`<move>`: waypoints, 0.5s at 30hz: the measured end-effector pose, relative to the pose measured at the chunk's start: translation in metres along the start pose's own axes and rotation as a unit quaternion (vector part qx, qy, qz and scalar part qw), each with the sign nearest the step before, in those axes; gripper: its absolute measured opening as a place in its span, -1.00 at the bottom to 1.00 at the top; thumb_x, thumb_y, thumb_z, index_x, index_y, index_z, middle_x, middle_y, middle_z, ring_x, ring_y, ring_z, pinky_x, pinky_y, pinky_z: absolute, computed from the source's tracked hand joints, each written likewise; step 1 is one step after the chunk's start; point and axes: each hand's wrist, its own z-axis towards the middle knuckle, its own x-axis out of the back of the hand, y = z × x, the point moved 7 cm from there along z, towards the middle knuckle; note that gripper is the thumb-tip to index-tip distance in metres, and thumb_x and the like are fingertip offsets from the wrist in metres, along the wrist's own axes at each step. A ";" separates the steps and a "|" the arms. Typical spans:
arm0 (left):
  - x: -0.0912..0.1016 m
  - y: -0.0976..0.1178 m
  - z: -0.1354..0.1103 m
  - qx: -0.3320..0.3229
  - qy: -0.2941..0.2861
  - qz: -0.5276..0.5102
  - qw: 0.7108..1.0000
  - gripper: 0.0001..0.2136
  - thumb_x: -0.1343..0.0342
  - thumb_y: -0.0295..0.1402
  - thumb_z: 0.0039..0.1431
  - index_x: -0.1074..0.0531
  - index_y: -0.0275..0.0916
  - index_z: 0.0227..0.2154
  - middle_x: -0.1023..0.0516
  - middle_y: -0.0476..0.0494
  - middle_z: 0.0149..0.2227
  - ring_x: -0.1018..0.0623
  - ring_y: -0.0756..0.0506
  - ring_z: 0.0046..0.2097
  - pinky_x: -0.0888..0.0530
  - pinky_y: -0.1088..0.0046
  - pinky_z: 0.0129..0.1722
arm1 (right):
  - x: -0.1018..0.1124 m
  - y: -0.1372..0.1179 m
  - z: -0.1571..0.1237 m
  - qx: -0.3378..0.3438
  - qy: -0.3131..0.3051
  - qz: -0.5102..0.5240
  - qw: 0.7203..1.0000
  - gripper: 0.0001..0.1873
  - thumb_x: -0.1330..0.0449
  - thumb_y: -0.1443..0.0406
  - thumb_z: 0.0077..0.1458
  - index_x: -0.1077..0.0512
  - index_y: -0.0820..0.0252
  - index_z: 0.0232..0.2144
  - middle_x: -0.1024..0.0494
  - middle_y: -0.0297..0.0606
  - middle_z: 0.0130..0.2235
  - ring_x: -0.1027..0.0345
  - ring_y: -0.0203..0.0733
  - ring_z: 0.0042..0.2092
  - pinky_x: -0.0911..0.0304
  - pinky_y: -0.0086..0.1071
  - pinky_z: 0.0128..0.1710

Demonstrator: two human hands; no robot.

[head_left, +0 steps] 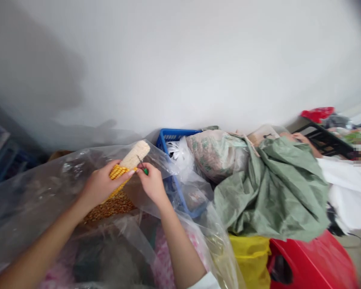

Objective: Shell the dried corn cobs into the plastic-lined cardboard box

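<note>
My left hand (100,185) is wrapped round a corn cob (129,162). The cob's upper half is bare and pale; yellow kernels remain on its lower half. My right hand (152,182) pinches a small tool with a green handle (144,168), whose thin metal tip touches the cob. Both hands hover over a clear plastic bag (42,196) that holds a heap of loose corn kernels (112,206).
A blue plastic crate (168,138) stands behind the bag against a white wall. To the right lie a patterned sack (213,154), green woven sacking (276,188), a yellow bag (249,257) and a red plastic object (313,261). Another person's arm and white clothing (345,180) are at far right.
</note>
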 end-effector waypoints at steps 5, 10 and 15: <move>-0.001 0.006 -0.002 -0.045 0.005 -0.030 0.999 -0.49 0.03 0.10 0.02 -0.36 -0.21 -0.12 -0.54 -0.10 -0.24 -0.50 -0.11 -0.23 -0.32 0.51 -0.29 | 0.001 0.011 0.000 -0.015 -0.026 0.123 0.992 -0.88 -0.15 0.28 0.00 -0.42 0.23 -0.45 -0.44 -0.38 -0.46 -0.23 -0.36 -0.42 -0.13 -0.48 -0.38; -0.003 0.008 -0.003 -0.049 -0.020 -0.081 0.995 -0.52 -0.03 0.06 0.01 -0.39 -0.22 -0.15 -0.54 -0.07 -0.26 -0.49 -0.11 -0.25 -0.32 0.50 -0.28 | -0.013 0.028 -0.009 -0.208 -0.159 0.347 0.900 -0.76 -0.28 0.22 -0.19 -0.36 0.27 -0.49 -0.27 -0.50 -0.56 0.23 -0.56 -0.66 0.35 -0.54 -0.70; -0.011 0.003 -0.001 0.003 -0.073 -0.311 0.948 -0.56 -0.10 -0.01 0.00 -0.42 -0.26 -0.19 -0.53 -0.09 -0.21 -0.48 -0.11 -0.17 -0.35 0.49 -0.21 | -0.018 0.016 -0.014 -0.224 -0.207 0.438 0.846 -0.75 -0.30 0.22 -0.19 -0.38 0.28 -0.47 -0.25 -0.50 -0.54 0.29 -0.61 -0.68 0.41 -0.56 -0.71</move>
